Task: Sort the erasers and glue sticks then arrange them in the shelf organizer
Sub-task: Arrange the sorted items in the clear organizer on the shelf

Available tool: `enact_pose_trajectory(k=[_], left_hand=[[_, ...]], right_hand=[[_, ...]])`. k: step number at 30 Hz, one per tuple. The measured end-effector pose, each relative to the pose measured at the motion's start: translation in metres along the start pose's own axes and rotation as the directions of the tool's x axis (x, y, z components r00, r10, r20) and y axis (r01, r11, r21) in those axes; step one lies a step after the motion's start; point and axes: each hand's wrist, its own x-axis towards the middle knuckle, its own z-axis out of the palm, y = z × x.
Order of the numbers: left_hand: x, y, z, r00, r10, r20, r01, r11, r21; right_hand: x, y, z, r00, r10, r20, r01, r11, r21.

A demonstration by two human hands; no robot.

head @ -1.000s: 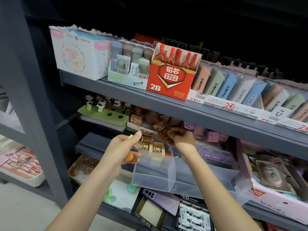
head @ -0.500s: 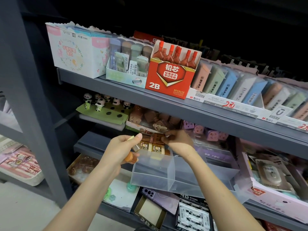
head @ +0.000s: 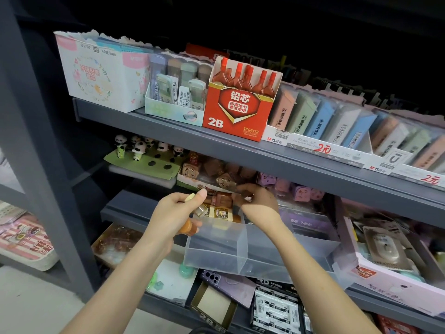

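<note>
1. Right hand point(head: 257, 201) had come down since a second earlier, bringing a brown eraser point(head: 224, 198) onto the eraser stack point(head: 221, 213); its fingertips pinched that eraser.
2. Clear organizer bin point(head: 216, 251) projected from beneath the grey shelf point(head: 240, 150); the stack stood at the back of its left compartment.
3. Left hand point(head: 178, 210) was just beside the bin's left wall, curled round several small items, among them an orange-ended stick point(head: 186, 229).
4. The remaining held items could not be identified.

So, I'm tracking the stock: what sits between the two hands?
In the head view, small brown packs stacked at the back of the clear organizer sit between the left hand, gripping sticks, and the right hand.
</note>
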Motion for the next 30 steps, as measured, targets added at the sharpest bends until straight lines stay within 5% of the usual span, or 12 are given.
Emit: enact_pose_trajectory(k=[3,6,12,19,21,25,30], left_hand=[[-0.003,0.002,0.005,0.999,0.031,0.011,-0.031,1.000,0.004],[-0.008,0.003,0.011,0.997,0.051,0.049,-0.052,0.998,0.024],[-0.014,0.003,0.022,0.990,0.071,0.123,-0.085,0.990,0.112],[-0.013,0.004,0.019,0.989,0.014,0.145,-0.022,0.998,0.053],[-0.010,0.007,0.015,0.992,-0.105,0.069,0.114,0.984,-0.138],[-0.010,0.017,0.007,0.927,-0.370,0.060,0.337,0.750,-0.569],[-0.010,0.020,0.008,0.949,-0.286,0.133,0.313,0.800,-0.512]], right_hand=[[-0.023,-0.003,-0.011,0.999,-0.036,0.026,0.019,0.877,0.480],[-0.050,-0.009,-0.016,0.953,-0.266,0.144,0.124,0.777,0.617],[-0.072,-0.013,-0.012,0.923,-0.385,-0.021,0.358,0.837,0.414],[-0.061,0.013,-0.015,0.998,-0.053,0.024,0.023,0.743,0.669],[-0.052,0.021,-0.019,0.998,0.059,-0.027,-0.029,0.774,0.633],[-0.032,0.022,-0.017,0.989,0.148,-0.011,-0.127,0.878,0.462],[-0.022,0.009,-0.010,0.989,0.139,-0.042,-0.125,0.963,0.239]])
